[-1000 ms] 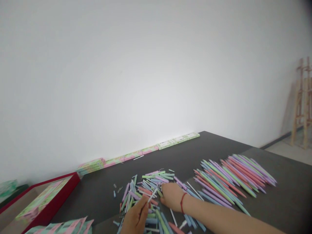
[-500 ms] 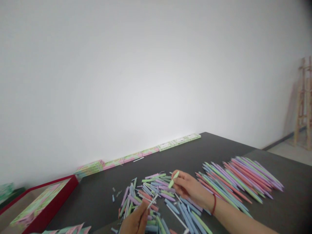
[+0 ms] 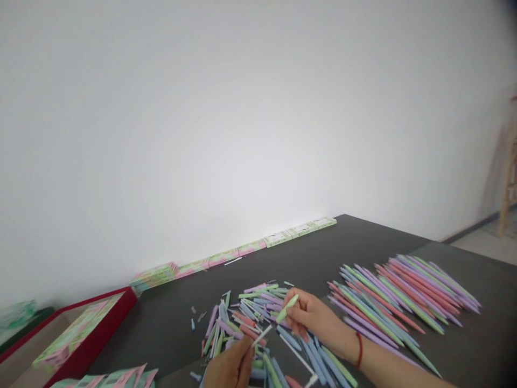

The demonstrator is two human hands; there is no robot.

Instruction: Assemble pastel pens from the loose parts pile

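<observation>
At far left on the dark bench (image 3: 161, 328) sits a red-framed tray (image 3: 128, 308) holding pink and green packets (image 3: 75, 331), and more of these packets (image 3: 117, 380) fan out along the bottom edge of the view. A line of similar flat boxes (image 3: 250, 249) runs along the foot of a white wall (image 3: 242, 134) at the bench's far edge.

In the middle lies a loose, jumbled pile of pastel pen parts (image 3: 238, 323) in blue, green, pink and lilac. The left hand (image 3: 230, 369), low over the pile, is closed around a thin white stick (image 3: 262, 335). Just to its right, the right hand (image 3: 309, 320) pinches a short green pen part (image 3: 288, 308) between thumb and fingers, above the pile's edge. A red string bracelet (image 3: 359, 350) circles that wrist.

Further right, long pastel pens (image 3: 404, 302) lie side by side in a neat fan. A wooden easel leg (image 3: 509, 178) stands at the far right edge.
</observation>
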